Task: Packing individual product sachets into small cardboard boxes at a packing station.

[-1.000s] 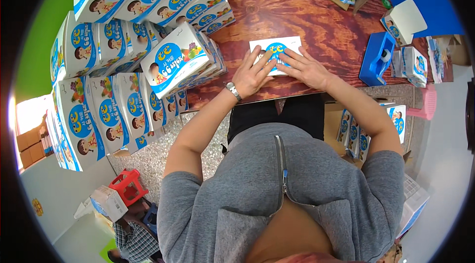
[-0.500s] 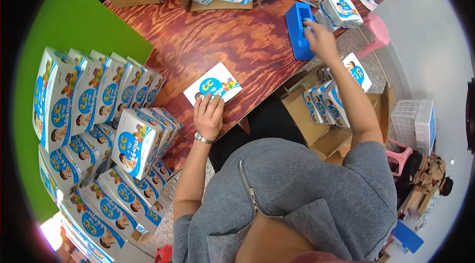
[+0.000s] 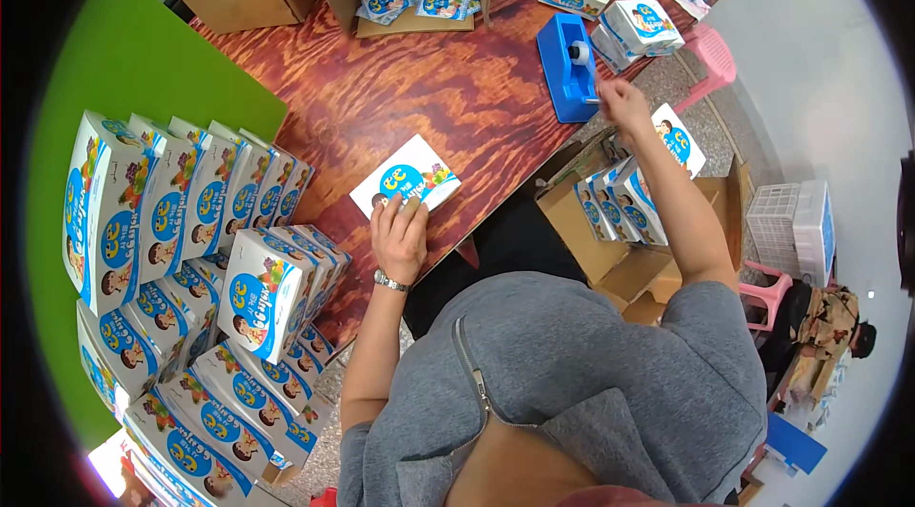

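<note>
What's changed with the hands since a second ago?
The right hand left the white box and moved rightward to the blue tape dispenser, first over its roll, now at its near end; what it grips there, if anything, I can't tell. The view turned too. The left hand stays on the box; the boxes at left remain stacked.

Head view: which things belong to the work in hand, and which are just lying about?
In the work:
white-and-blue printed cardboard box, under the left hand
blue plastic tape dispenser, right hand at its near end
probably the matching stacked boxes at left

Apparently just lying about:
white plastic lattice basket
pink plastic seat beyond the table
</note>
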A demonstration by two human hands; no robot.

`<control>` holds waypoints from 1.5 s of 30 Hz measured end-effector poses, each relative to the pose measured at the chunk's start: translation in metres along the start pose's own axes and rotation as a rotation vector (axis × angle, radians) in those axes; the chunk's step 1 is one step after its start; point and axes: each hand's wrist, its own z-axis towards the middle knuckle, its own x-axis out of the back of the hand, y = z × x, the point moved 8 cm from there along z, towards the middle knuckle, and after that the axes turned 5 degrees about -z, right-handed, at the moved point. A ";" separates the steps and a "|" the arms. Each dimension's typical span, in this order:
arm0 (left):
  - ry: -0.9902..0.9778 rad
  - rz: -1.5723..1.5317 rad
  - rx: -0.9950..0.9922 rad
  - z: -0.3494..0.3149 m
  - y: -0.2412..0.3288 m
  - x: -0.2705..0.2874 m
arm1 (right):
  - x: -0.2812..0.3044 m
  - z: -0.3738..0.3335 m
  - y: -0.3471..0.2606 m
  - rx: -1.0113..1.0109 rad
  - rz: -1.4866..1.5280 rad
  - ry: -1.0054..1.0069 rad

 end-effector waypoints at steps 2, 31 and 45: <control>-0.003 -0.007 -0.006 0.003 0.000 -0.003 | -0.016 -0.016 0.041 -0.166 0.165 0.037; 0.155 -0.195 0.145 0.003 -0.006 0.007 | -0.273 -0.190 -0.021 0.205 0.034 -0.635; 0.052 -0.092 0.104 0.003 0.000 0.003 | -0.260 -0.199 -0.026 0.659 -0.204 -0.399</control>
